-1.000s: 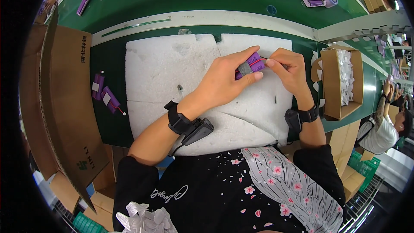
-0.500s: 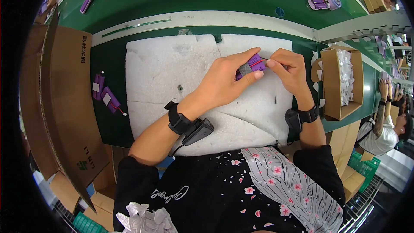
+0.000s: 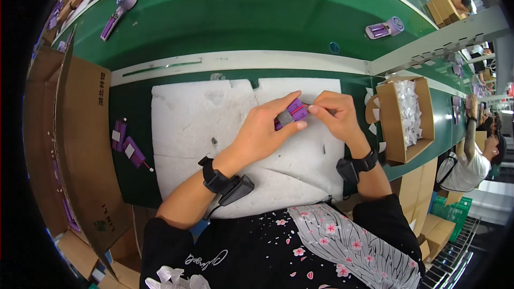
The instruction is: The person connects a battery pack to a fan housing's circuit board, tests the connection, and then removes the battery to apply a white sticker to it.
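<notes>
My left hand (image 3: 259, 130) is closed around a purple battery pack (image 3: 298, 112) with a grey patch on it, thumb and forefinger on either side. My right hand (image 3: 341, 119) pinches the thin red wire (image 3: 303, 107) at the end of the pack; the wire's tip is hidden by the fingers. Both hands are above a white foam board (image 3: 184, 104). To its left, on the green table, lie two more purple battery packs, one (image 3: 118, 135) close to the other (image 3: 135, 153), which has a wire with a small white connector.
A tall cardboard box (image 3: 85, 139) stands at the left. At the right, a smaller carton (image 3: 386, 123) holds white pieces (image 3: 410, 115). Beyond a pale rail (image 3: 289, 60), purple handheld devices (image 3: 127, 0) with exposed batteries lie on the green surface (image 3: 214, 27). Another person (image 3: 466, 166) works at far right.
The view has tilted, so the table sits lower in the picture and another handheld device shows at the top. My hands keep the same grip on the battery pack and wire.
</notes>
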